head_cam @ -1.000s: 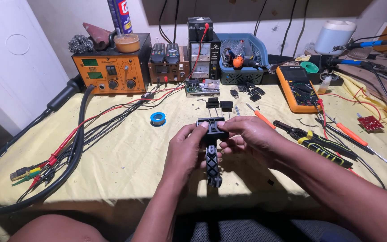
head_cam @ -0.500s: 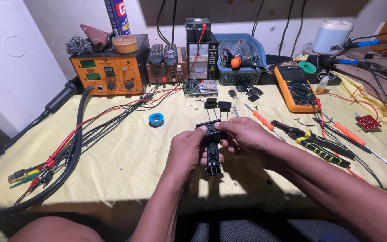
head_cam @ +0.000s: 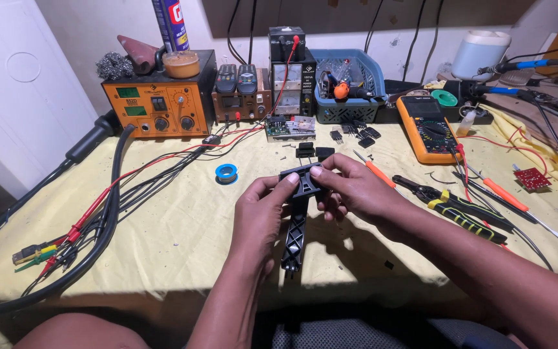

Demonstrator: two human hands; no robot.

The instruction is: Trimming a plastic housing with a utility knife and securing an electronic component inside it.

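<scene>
Black plastic lattice arm (head_cam: 296, 223), a long openwork strut with a wider flat head, hangs between both hands above the front part of the table (head_cam: 182, 226). Its long axis runs nearly straight toward the person, the head away from the body and the narrow tail pointing down and back toward the lap. The left hand (head_cam: 259, 216) is closed around the upper shaft, thumb reaching up onto the head; the right hand (head_cam: 350, 190) pinches the head from the other side, fingertips on its top edge. Both hands meet at the same end, so the head lies between them and the tail hangs free below the left palm, touching nothing that can be seen.

Just beyond the right hand's knuckles lie an orange-handled screwdriver (head_cam: 377, 173) and, further right, yellow-and-black pliers (head_cam: 463, 216). Ahead of both hands sit small black parts (head_cam: 314, 152), and left of them a blue solder spool (head_cam: 226, 172). Well beyond stand an orange soldering station (head_cam: 156, 106), a bench power supply (head_cam: 292, 77), a blue basket (head_cam: 347, 87) and an orange multimeter (head_cam: 429, 128). Far out from the left hand, red and black test leads (head_cam: 98, 213) trail across the yellow cloth.
</scene>
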